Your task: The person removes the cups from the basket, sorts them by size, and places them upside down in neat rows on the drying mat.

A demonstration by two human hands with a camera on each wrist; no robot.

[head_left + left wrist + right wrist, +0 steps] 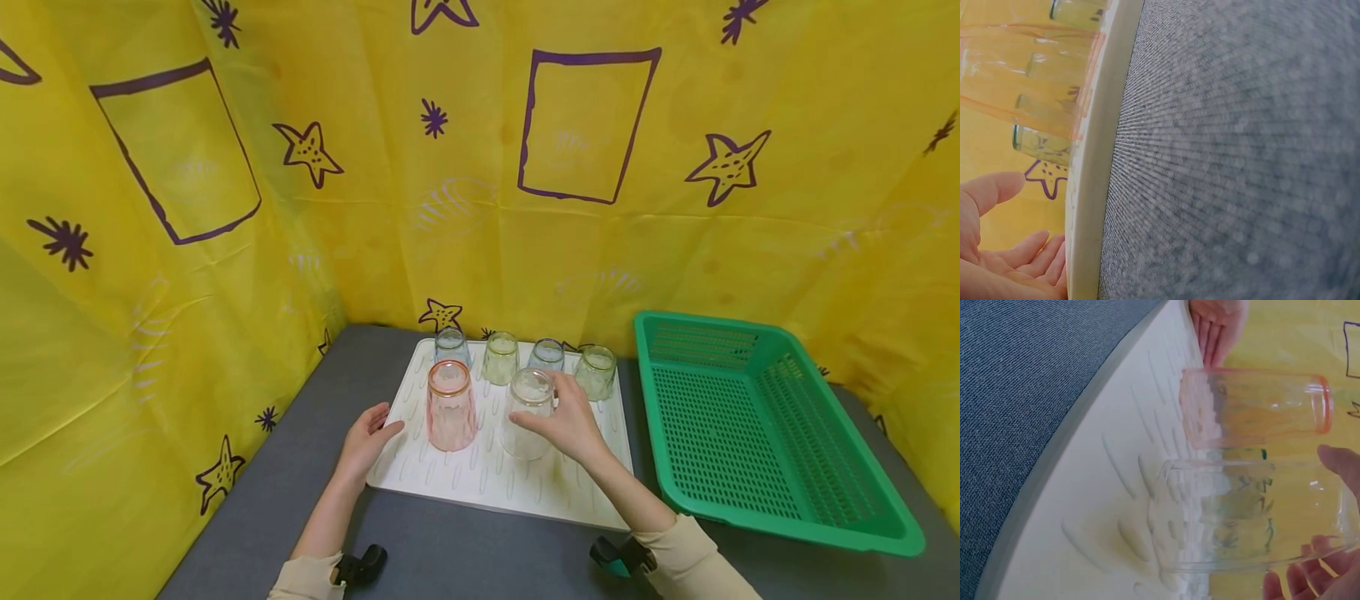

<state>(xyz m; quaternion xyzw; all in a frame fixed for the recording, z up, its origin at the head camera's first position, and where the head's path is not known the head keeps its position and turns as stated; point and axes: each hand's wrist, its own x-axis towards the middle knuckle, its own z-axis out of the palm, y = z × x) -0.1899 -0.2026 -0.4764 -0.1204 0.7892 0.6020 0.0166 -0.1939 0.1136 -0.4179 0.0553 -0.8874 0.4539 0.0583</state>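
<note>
My right hand (564, 419) grips a clear glass (527, 429) near its upturned base, thumb on one side and fingers on the other. The glass is upside down over the white ridged drying mat (480, 482). To its left a pink glass (452, 417) stands upside down on the mat. My left hand (367, 439) is at the mat's left edge with its fingers relaxed, nothing in it. Behind stand a bluish glass (452, 348), a green glass (501, 360), a second bluish glass (547, 356) and another green glass (597, 373), partly overlapped by the right hand's side.
A green plastic basket (787, 521) with perforated walls sits to the right of the mat. The dark grey table (300, 433) carries everything. A yellow patterned curtain (480, 242) hangs close behind and along the left.
</note>
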